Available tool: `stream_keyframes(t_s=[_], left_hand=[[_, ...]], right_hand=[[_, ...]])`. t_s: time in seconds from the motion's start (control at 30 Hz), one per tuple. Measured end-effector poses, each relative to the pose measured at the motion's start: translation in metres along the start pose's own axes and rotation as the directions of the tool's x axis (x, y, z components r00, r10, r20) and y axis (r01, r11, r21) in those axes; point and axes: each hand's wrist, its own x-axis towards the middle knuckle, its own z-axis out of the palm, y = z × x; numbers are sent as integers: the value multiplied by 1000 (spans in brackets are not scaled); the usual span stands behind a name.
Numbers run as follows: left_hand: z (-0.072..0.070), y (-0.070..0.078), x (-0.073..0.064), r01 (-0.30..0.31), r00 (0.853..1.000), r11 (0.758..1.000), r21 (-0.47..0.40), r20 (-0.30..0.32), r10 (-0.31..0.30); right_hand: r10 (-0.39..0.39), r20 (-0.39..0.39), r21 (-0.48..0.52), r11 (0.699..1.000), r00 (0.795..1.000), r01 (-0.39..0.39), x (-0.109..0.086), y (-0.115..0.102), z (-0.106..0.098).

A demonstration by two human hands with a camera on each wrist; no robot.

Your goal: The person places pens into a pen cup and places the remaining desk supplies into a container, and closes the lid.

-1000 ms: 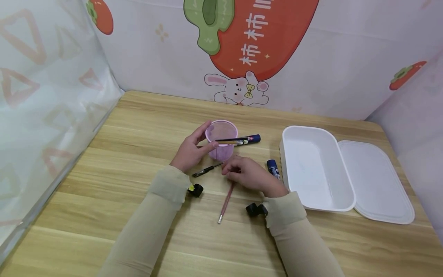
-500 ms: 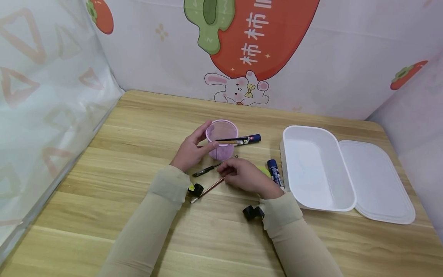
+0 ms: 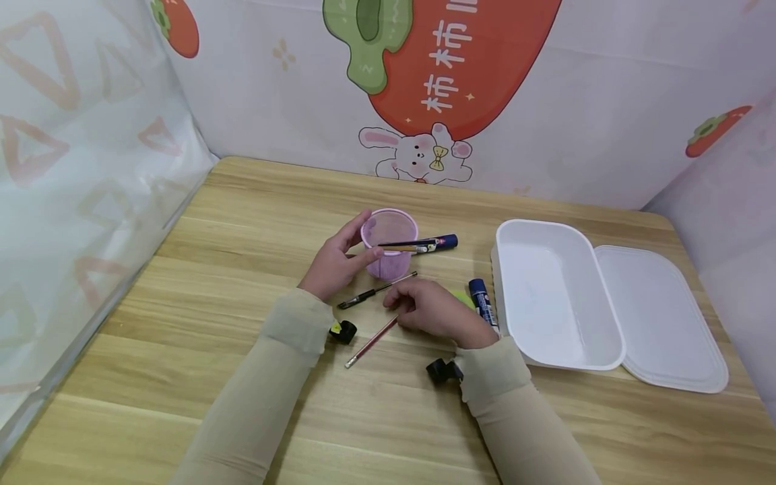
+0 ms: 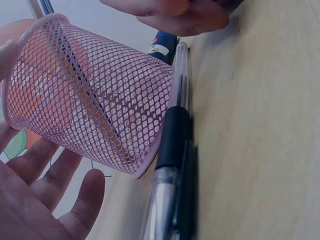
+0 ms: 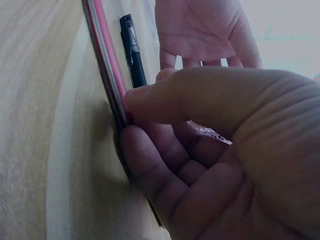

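Your left hand (image 3: 333, 265) holds the pink mesh pen cup (image 3: 389, 267), which stands on the table, thumb at its rim. Your right hand (image 3: 433, 310) pinches the red pencil (image 3: 372, 342) between thumb and forefinger, eraser end towards you. Between you and the cup's base lies the black gel pen (image 3: 366, 295), narrowing the passage. On your right, the blue glue stick (image 3: 483, 303) lies just beside the white box (image 3: 545, 296); the lid (image 3: 673, 323) lies beyond, near the table's right edge. Leftward, wood-grained table (image 3: 182, 303) stretches well past your sleeve. Printed white cloth (image 3: 273, 101) hangs behind and at both sides.
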Motion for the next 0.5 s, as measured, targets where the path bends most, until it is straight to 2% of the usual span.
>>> stream_keyframes(t_s=[0.3, 0.43, 0.5], left_hand=[[0, 0, 0, -5, 1000, 1000, -3, 2, 5], [0, 1, 0, -3, 1000, 1000, -6, 9, 3], [0, 8, -3, 1, 1000, 1000, -20, 18, -1]], right_hand=[[5, -89, -164, 986, 996, -19, 4, -1, 5], [-32, -78, -247, 969, 996, 12, 4, -2, 7], [-52, -69, -274, 961, 996, 31, 3, -2, 7]])
